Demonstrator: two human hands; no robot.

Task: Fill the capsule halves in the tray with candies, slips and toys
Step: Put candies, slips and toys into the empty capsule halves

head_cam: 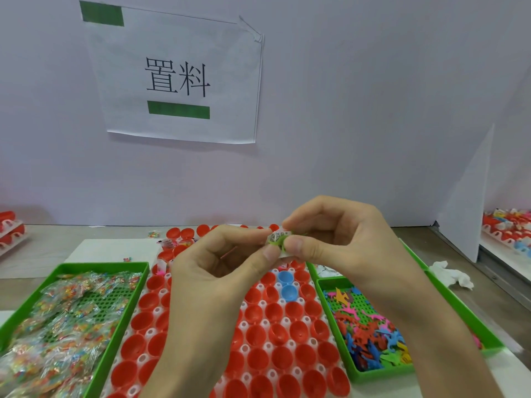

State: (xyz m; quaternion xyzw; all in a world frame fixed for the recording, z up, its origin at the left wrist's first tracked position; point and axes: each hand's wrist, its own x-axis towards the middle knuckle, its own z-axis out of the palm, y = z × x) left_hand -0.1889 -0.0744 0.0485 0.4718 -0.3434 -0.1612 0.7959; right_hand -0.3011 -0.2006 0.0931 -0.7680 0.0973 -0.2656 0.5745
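Above round red capsule halves (pixel 275 334), left hand (pixel 218 271), right hand (pixel 339 239), pinching folded slip (pixel 278 237)

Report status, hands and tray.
Both busy: left hand and right hand pinch a printed slip with green piece above tray. Near capsule halves empty. Nothing blocking.

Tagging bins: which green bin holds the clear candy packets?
The left green bin, beside the capsule tray, full of candy packets; the right green bin holds flat colourful toy shapes.

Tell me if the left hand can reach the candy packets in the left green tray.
Probably yes: nothing stands between the left hand and the candy packets, but it pinches a slip now.
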